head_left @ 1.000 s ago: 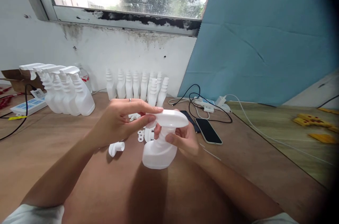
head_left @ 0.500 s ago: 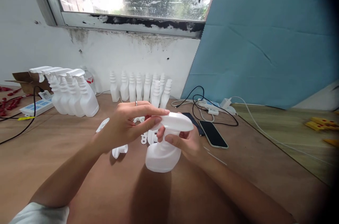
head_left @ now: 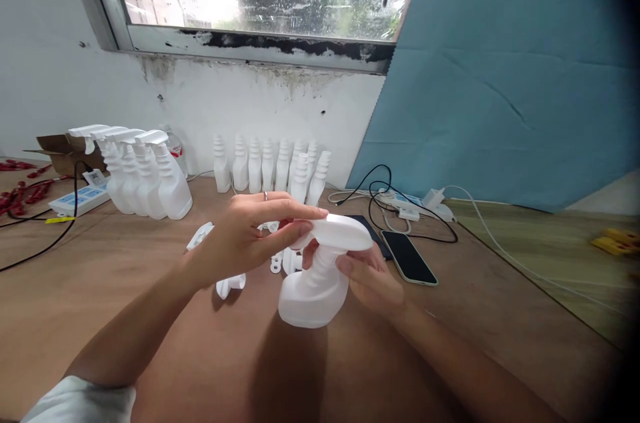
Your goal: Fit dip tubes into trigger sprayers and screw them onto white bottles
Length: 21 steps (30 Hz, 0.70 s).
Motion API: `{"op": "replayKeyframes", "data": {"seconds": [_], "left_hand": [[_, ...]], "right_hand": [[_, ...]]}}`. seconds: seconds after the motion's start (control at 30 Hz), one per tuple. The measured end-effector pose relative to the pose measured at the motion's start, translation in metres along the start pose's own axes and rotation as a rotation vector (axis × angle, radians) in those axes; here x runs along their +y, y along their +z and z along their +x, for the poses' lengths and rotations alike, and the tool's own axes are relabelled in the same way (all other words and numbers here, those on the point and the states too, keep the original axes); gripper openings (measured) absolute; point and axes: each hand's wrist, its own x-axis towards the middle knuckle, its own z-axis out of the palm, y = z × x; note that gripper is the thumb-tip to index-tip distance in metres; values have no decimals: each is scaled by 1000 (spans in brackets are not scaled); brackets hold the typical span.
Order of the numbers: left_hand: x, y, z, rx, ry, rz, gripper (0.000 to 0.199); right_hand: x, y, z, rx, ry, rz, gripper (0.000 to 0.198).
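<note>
A white spray bottle point(head_left: 313, 299) is held tilted just over the table, with a white trigger spray head point(head_left: 345, 233) on its neck. My left hand point(head_left: 257, 226) is closed on one end of the spray head, thumb below and fingers along the top. My right hand point(head_left: 375, 276) grips the bottle's ribbed neck from the right, its thumb in front; some of its fingers are hidden behind the bottle. Loose white plastic parts point(head_left: 231, 285) lie on the table beyond and left of the bottle, partly covered by my left hand.
Several white bottles without heads point(head_left: 241, 166) stand against the wall. At the left is a row of bottles with spray heads point(head_left: 175, 189), near a power strip point(head_left: 80, 196) and a cardboard box point(head_left: 65, 155). A phone point(head_left: 409, 257) and cables point(head_left: 425, 234) lie right.
My right thumb has shifted rightward along the neck, and more of the neck's ribs show. The bottle leans more. The whole view has moved slightly.
</note>
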Motion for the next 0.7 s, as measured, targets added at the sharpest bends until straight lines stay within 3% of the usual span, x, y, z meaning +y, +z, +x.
{"op": "replayKeyframes", "data": {"seconds": [0.17, 0.33, 0.5, 0.7], "left_hand": [[0, 0, -1, -2, -16, 3, 23], [1, -1, 0, -14, -5, -13, 23], [2, -1, 0, -5, -27, 18, 21], [1, -1, 0, -10, -4, -5, 22]], "right_hand": [[0, 1, 1, 99, -8, -51, 35], [0, 1, 0, -3, -21, 18, 31], [1, 0, 1, 72, -20, 4, 31], [0, -1, 0, -15, -12, 40, 32]]}}
